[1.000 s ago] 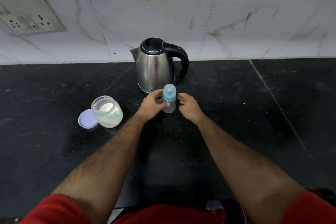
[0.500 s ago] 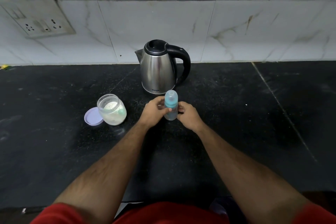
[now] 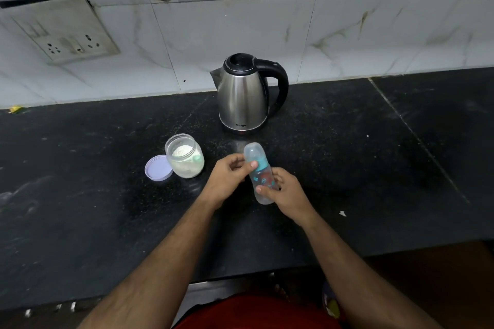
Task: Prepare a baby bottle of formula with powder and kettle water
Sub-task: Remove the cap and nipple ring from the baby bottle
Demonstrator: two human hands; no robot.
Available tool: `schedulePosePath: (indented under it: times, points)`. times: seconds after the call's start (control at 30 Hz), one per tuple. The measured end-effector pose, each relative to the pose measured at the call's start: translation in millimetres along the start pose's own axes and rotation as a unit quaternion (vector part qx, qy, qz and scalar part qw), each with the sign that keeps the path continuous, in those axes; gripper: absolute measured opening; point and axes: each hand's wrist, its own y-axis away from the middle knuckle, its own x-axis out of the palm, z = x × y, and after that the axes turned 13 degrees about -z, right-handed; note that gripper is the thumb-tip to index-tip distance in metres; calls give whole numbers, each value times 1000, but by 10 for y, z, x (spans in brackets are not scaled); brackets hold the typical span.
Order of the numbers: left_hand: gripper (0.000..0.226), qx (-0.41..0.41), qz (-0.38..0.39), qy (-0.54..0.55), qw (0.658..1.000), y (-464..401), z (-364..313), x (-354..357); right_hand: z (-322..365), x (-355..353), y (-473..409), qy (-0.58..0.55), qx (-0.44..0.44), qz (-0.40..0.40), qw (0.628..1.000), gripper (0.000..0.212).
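Black stone counter (image 3: 80, 208) carries the kettle (image 3: 242, 93) and opened powder jar (image 3: 184, 156) mid-frame, while the right hand (image 3: 287, 195) grips the empty baby bottle (image 3: 260, 177) and the left hand (image 3: 227, 181) pinches its still-fitted cap, so filling remains.

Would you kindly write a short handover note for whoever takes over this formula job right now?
Left hand pinches the teal collar of the bottle; right hand grips its body, tilted above the counter.
Jar of powder stands open, its lid beside it.
Kettle stands behind, lid shut.
Done: jar opened.
Left: uncap the bottle, add powder and kettle water, close, mix.
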Motion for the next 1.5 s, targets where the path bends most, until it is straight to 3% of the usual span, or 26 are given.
schedulePosePath:
  times: [0.13,0.6,0.77,1.03,1.27,1.5]
  points:
    - [28,-25,57,95,994,52,-100,-129,47,45,218,-26,23,20,999,39]
    - [14,17,73,72,995,239,-214,-187,292,178,565,-2,-4,-14,1000,36]
    - [6,4,43,68,997,260,-234,-163,287,247,648,31,-25,-51,998,44]
    - [21,24,2,74,997,281,-279,21,279,185,585,89,-38,-118,988,46]
    - [26,16,-43,132,990,183,-280,187,144,-31,480,85,-2,-103,991,45]
    - [34,28,-114,76,990,-48,-202,298,-27,-379,315,66,34,-135,988,40]
